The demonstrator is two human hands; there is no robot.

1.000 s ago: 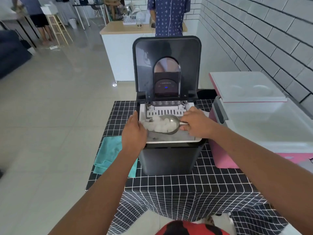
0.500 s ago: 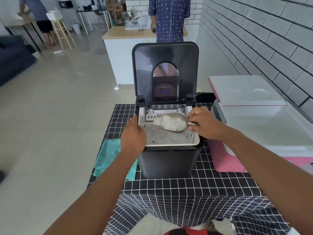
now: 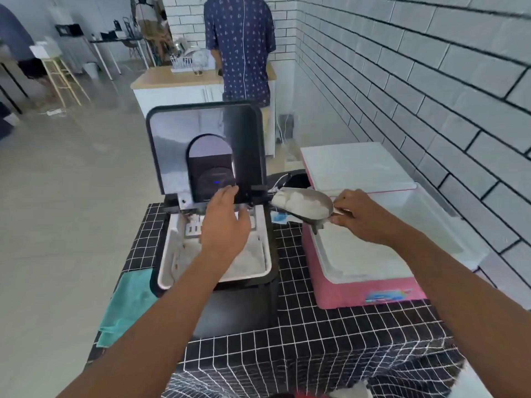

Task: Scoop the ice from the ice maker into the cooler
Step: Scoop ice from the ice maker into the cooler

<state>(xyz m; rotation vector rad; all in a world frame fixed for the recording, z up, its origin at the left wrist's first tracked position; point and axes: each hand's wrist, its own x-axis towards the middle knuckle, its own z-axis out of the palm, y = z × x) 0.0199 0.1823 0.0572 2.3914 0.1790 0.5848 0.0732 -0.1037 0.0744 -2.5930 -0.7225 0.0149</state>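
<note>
The black ice maker (image 3: 244,305) stands on the table with its lid (image 3: 172,145) raised, and ice lies in its white basket (image 3: 166,271). My right hand (image 3: 359,216) grips the handle of a metal scoop (image 3: 304,203) heaped with ice, held between the ice maker and the left rim of the cooler. The pink cooler (image 3: 359,291) with a white inside sits to the right, its lid (image 3: 356,165) swung back. My left hand (image 3: 224,225) hovers over the basket, fingers spread, holding nothing.
A black-and-white checked cloth (image 3: 316,340) covers the table. A teal towel (image 3: 129,303) hangs at its left edge. A white brick wall (image 3: 431,81) runs close on the right. A person in a patterned blue shirt (image 3: 241,47) stands at a counter behind the ice maker.
My right hand lifted the full scoop out of the basket and carried it right, up to the cooler's rim. My left hand let go of the ice maker's left edge and rose over the basket.
</note>
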